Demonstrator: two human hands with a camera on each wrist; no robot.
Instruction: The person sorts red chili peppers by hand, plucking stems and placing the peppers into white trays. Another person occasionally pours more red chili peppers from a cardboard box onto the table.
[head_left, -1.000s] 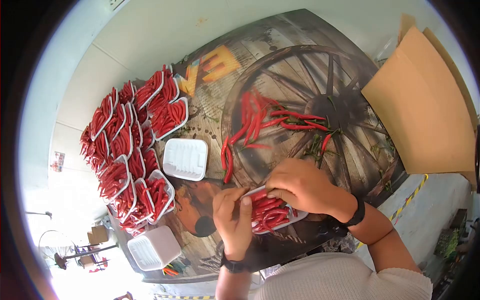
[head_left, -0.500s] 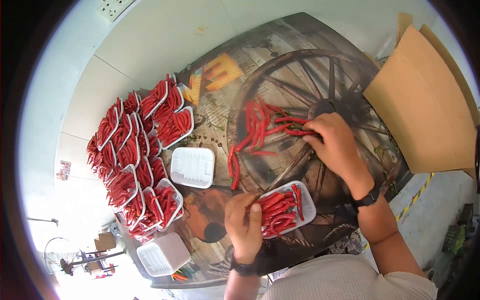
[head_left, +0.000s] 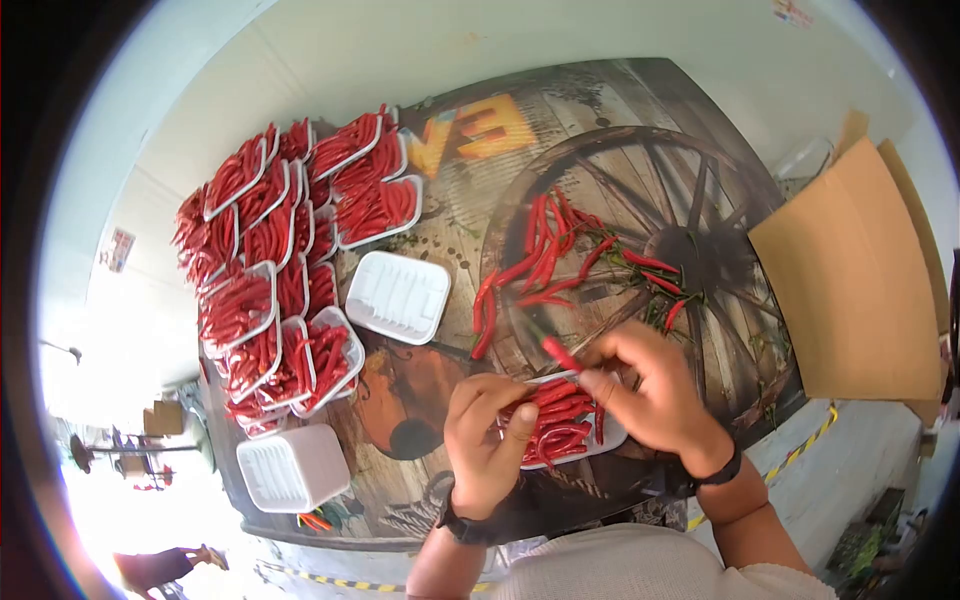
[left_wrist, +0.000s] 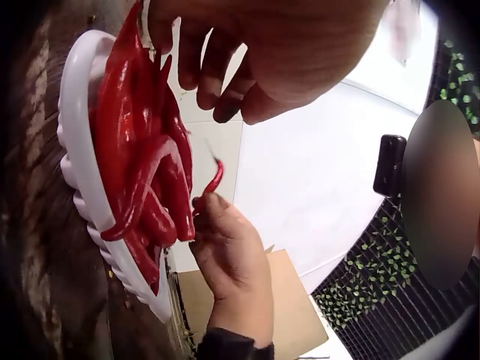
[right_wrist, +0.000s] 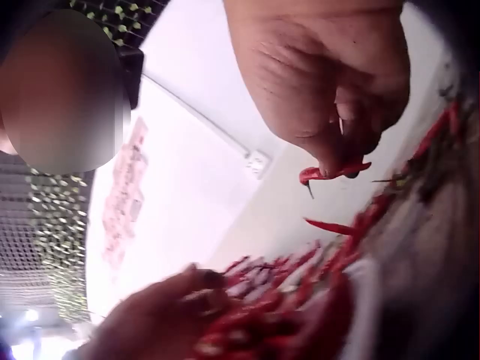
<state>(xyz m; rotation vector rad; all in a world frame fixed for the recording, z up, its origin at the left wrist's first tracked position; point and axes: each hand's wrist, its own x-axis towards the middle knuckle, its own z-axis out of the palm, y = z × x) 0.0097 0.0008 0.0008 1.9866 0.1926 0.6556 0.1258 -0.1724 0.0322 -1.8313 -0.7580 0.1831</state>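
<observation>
My right hand (head_left: 650, 395) pinches one red chili (head_left: 560, 352) between thumb and fingers, above the right part of a white tray (left_wrist: 72, 124). In the right wrist view this chili (right_wrist: 322, 173) lies crosswise at the fingertips. Red chilies (left_wrist: 120, 127) fill the tray, one bent over the others. My left hand (head_left: 478, 440) is at the tray's left end, its fingers loosely bent and its thumb over the chilies. From the left wrist, those fingers (left_wrist: 214, 75) hang beside the tips of the upper chilies.
Loose chilies (head_left: 545, 245) lie scattered beyond the tray. An unfilled white tray (head_left: 400, 298) is at centre left, more stacked trays (head_left: 318, 468) near the front edge. Filled trays (head_left: 270, 235) pile up at left. A cardboard box (head_left: 850, 270) stands at right.
My right hand reached out to the loose chilies and has come back over the tray with one chili. The left hand stays at the tray's left end. The head view has shifted.
</observation>
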